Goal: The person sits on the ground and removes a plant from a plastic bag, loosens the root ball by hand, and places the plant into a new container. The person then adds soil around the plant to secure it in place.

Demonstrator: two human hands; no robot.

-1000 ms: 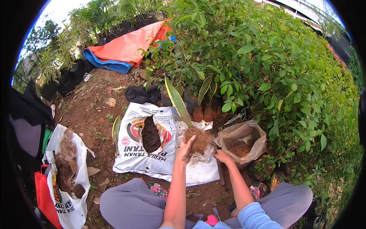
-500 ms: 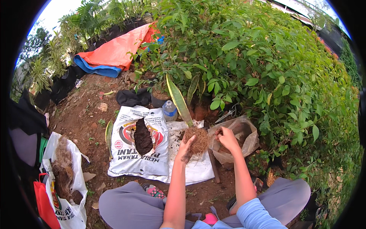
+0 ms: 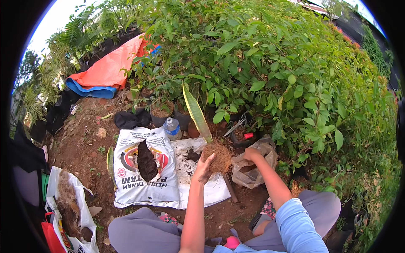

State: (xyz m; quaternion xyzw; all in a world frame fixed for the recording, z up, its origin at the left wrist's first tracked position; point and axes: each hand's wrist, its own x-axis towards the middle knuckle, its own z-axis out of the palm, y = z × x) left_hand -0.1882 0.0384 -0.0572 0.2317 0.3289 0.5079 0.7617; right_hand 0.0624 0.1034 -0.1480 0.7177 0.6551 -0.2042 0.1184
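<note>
My left hand (image 3: pixel 203 169) is closed around a ball of brown coconut fibre (image 3: pixel 220 157), holding it from its lower left side. A single yellow-edged snake plant leaf (image 3: pixel 195 110) stands up out of the fibre, tilted to the left. Over at a clear plastic bag (image 3: pixel 252 179), my right hand (image 3: pixel 253 155) reaches in at the mouth. Its fingertips are hidden there, so what they hold does not show. Left of the fibre ball lies a white sack of potting soil (image 3: pixel 162 193), torn open over dark soil (image 3: pixel 147 162).
Soil crumbs lie on a white sheet (image 3: pixel 206 193). Around it are a water bottle (image 3: pixel 172 127), shears (image 3: pixel 235 126), a red-handled tool (image 3: pixel 248 135) and a wooden handle (image 3: pixel 230 188). A fibre-filled sack (image 3: pixel 54 182) sits far left; leafy shrubs (image 3: pixel 291 97) crowd the right.
My right hand has left the side of the fibre ball and moved right to the mouth of the plastic bag. My left hand still holds the ball. The whole view has shifted slightly.
</note>
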